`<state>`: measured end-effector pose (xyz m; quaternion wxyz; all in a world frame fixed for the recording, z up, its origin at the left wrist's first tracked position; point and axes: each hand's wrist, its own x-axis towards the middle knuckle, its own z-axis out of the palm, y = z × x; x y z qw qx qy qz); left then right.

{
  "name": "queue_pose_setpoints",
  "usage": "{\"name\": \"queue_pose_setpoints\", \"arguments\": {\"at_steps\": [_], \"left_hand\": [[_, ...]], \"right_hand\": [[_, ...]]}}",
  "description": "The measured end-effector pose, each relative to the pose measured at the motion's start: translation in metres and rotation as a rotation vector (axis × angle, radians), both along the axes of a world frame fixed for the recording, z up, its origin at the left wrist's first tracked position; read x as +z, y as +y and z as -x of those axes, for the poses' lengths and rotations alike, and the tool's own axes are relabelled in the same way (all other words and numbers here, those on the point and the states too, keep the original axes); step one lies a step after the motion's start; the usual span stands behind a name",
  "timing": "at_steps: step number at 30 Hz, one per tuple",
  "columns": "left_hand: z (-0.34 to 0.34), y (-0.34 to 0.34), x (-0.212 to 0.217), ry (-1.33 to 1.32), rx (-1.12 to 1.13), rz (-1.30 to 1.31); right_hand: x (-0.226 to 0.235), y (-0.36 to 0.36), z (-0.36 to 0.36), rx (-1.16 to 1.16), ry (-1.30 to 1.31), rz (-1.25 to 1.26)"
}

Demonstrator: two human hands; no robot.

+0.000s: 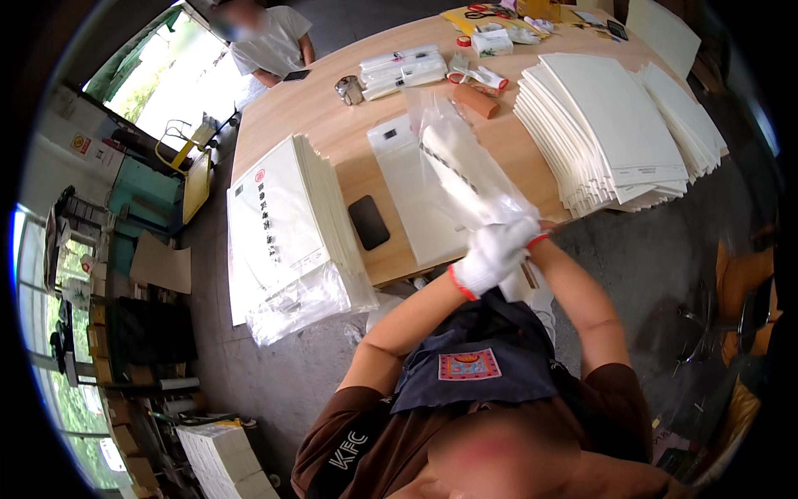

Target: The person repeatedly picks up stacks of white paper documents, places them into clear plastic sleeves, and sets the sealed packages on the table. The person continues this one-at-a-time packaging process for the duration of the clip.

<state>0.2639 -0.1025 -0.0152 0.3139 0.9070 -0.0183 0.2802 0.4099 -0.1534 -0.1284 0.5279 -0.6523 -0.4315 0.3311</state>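
Observation:
Both my hands are together at the table's near edge, in white gloves with red cuffs. My left hand (pixel 489 263) is closed around the near end of a clear plastic bag (pixel 504 185) with something white and dark-printed inside. My right hand (pixel 530 230) grips the same end, partly hidden behind the left. The bag slants away from me over a flat white envelope (pixel 422 218) on the table. A white edge pokes out below my hands; I cannot tell what it belongs to.
On the wooden table (pixel 332 125) are a printed white envelope stack (pixel 278 224) with plastic wrap, a black phone (pixel 369 222), an orange block (pixel 476 101), wrapped bundles (pixel 403 70) and more white stacks (pixel 611 125). Another person (pixel 278 41) sits at the far left.

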Motion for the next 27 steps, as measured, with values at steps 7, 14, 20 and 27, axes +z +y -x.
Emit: {"name": "queue_pose_setpoints", "arguments": {"at_steps": [7,14,20,27], "left_hand": [[0.019,0.016,-0.067,0.13,0.033,0.313],[0.088,-0.014,-0.087,0.186,0.087,0.28],[0.18,0.033,-0.166,0.193,0.617,-0.062],[0.255,-0.043,-0.14,0.27,0.558,0.508]], "right_hand": [[0.006,-0.005,0.06,-0.111,-1.142,0.087],[0.013,-0.083,0.082,-0.442,-1.116,0.244],[-0.007,-0.106,0.083,-0.056,-1.08,0.559],[0.011,-0.178,0.13,0.339,-0.986,0.798]]}}
